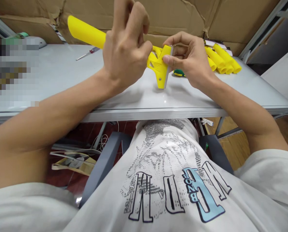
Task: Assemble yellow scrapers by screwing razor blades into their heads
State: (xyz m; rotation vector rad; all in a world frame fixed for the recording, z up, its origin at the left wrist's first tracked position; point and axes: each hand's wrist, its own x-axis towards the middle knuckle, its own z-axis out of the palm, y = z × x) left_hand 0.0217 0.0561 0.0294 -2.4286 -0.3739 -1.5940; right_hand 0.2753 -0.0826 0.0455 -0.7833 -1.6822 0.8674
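A yellow scraper (159, 69) is held up above the table, its head upright with a screw low on its face and a pale strip along its right edge. My left hand (125, 53) is wrapped round its handle (85, 31), which sticks out to the upper left. The index finger of that hand points up, partly cut off by the top of the picture. With thumb and fingers, my right hand (191, 58) pinches the strip edge of the head. Where the handle joins the head is partly behind my left hand.
Several yellow tubes (222, 59) lie at the right. A screwdriver (87, 53) lies behind my left forearm, and a green and yellow object (179, 73) sits under my right hand. Cardboard (168, 21) lines the back of the white table (68, 77).
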